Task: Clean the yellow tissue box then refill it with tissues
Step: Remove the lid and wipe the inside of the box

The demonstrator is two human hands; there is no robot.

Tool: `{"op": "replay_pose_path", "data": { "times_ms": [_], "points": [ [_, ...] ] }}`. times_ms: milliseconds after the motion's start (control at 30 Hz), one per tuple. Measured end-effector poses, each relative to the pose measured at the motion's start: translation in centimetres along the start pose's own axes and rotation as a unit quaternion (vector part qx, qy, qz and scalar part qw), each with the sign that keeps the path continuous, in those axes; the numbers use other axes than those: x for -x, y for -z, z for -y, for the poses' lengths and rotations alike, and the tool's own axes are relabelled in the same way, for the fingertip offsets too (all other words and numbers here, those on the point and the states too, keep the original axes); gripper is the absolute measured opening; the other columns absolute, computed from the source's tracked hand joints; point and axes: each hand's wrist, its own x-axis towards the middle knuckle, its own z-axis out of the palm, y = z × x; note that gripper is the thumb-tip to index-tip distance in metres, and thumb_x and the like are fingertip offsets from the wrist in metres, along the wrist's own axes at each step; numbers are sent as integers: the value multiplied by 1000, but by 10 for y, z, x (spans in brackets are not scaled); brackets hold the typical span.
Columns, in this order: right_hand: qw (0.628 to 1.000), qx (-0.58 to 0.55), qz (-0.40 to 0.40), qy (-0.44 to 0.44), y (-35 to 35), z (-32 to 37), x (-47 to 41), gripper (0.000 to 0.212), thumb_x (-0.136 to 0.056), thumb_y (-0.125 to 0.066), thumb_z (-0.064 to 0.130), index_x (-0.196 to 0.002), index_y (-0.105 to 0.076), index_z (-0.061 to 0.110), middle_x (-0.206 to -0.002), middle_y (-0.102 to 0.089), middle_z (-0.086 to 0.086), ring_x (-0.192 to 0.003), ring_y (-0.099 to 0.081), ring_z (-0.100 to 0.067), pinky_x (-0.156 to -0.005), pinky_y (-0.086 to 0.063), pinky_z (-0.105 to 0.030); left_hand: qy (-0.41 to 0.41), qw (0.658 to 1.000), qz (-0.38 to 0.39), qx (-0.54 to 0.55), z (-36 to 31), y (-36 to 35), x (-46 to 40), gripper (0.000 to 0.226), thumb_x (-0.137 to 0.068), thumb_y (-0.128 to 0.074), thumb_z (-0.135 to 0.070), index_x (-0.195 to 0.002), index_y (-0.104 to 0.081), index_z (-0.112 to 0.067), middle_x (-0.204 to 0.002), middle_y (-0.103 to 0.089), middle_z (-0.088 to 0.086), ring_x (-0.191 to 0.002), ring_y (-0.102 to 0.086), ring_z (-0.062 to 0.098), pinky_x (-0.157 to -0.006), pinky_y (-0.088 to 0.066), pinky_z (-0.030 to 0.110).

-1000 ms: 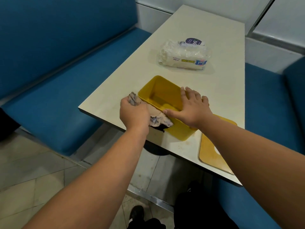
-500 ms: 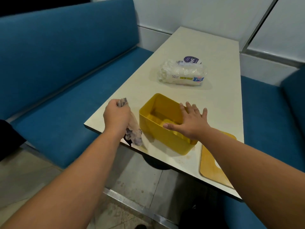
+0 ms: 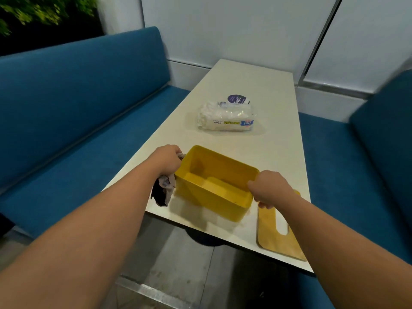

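The yellow tissue box (image 3: 225, 205) stands open and empty near the front edge of the white table (image 3: 256, 85). My left hand (image 3: 166, 160) grips a crumpled grey cloth (image 3: 163, 190) against the box's left end wall; the cloth hangs down below my wrist. At the box's right end my right hand (image 3: 270, 189) grips the rim with curled fingers. The wooden lid (image 3: 276, 238) with its slot lies flat to the right of the box, partly under my right forearm. A clear pack of white tissues (image 3: 226, 118) lies farther back on the table.
Blue benches run along both sides of the table, left (image 3: 78, 121) and right (image 3: 356, 175). The table's front edge is just below the box and lid, with grey floor (image 3: 178, 264) beneath. A white wall closes the far end.
My left hand brought the cloth from the table's left edge to the box's left end. My right hand went from resting flat on the rim to gripping the right end. The camera tilted up.
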Motion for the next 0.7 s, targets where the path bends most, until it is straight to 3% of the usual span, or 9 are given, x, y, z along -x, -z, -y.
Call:
{"op": "replay_pose_path", "data": {
  "times_ms": [100, 233, 333, 400, 533, 633, 700],
  "points": [
    [999, -9, -49, 13, 4, 7, -9, 31, -88, -48, 27, -64, -53, 7, -56, -60, -7, -51, -58, -21, -59, -52, -30, 10, 990, -17, 142, 8, -4, 11, 15, -91, -57, -13, -105, -63, -16, -102, -66, 11, -88, -62, 25, -73, -56, 39],
    [995, -10, -88, 37, 10, 23, -31, 26, -89, -51, 31, -78, -50, 8, -75, -54, -6, -64, -51, -18, -56, -40, -29, 36, 982, -54, 178, 8, -23, 44, 11, -94, -55, -24, -105, -53, -23, -94, -58, -2, -82, -56, 14, -66, -52, 33],
    [995, 2, -94, 45, 9, 36, -47, 40, -90, -49, 39, -111, -50, 5, -99, -54, -11, -95, -55, -30, -74, -44, -36, 42, 974, -59, 217, 3, -46, 75, 10, -96, -54, -29, -103, -50, -23, -93, -57, -5, -83, -55, 10, -62, -47, 30],
    [993, 30, -101, 46, 8, 40, -56, 47, -90, -46, 42, -121, -48, 6, -114, -54, -15, -110, -50, -35, -85, -44, -41, 42, 969, -67, 235, -2, -64, 92, 7, -97, -52, -28, -103, -49, -24, -95, -58, -4, -83, -55, 8, -60, -44, 27],
    [992, 64, -94, 57, 1, 43, -67, 50, -90, -45, 44, -125, -47, 8, -123, -53, -15, -115, -47, -36, -90, -41, -44, 41, 958, -96, 268, -12, -91, 112, 11, -96, -52, -21, -104, -46, -28, -92, -55, -13, -84, -55, 4, -71, -50, 30],
    [992, 69, -91, 53, -3, 38, -69, 54, -90, -45, 45, -130, -44, 9, -128, -51, -17, -117, -47, -37, -94, -40, -47, 49, 951, -101, 288, -12, -100, 119, 21, -94, -51, -13, -105, -45, -31, -91, -53, -16, -83, -52, 2, -73, -46, 27],
    [984, 87, -140, 69, -3, 39, -60, 58, -91, -47, 43, -138, -40, 9, -135, -47, -17, -122, -44, -38, -98, -36, -48, 74, 937, -117, 321, -4, -102, 123, 20, -95, -52, -12, -105, -49, -29, -95, -58, -11, -84, -54, 2, -71, -49, 26]
  ]
}}
